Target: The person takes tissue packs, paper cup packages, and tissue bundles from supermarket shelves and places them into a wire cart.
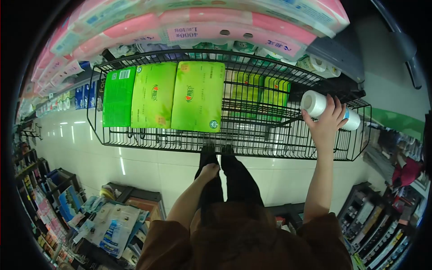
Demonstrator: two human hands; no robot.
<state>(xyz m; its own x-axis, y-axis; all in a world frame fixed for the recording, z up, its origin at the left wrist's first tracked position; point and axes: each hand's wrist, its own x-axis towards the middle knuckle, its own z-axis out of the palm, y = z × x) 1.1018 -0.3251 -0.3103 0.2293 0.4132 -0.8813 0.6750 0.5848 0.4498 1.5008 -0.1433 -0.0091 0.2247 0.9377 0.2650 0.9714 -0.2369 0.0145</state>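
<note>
My right hand is closed over a white roll with a blue band, fingers on top and thumb at its left end. It holds the roll at the right end of a black wire basket. My left hand hangs low in front of my dark trousers, fingers curled in, with nothing visible in it. Along the basket's left half stand green tissue packs, side by side. More green tissue packs show through the wires further right.
Pink-and-white tissue packs are stacked on the shelf above the basket. Behind me stand a display with bagged goods and dark racks of small goods. Pale tiled floor lies below.
</note>
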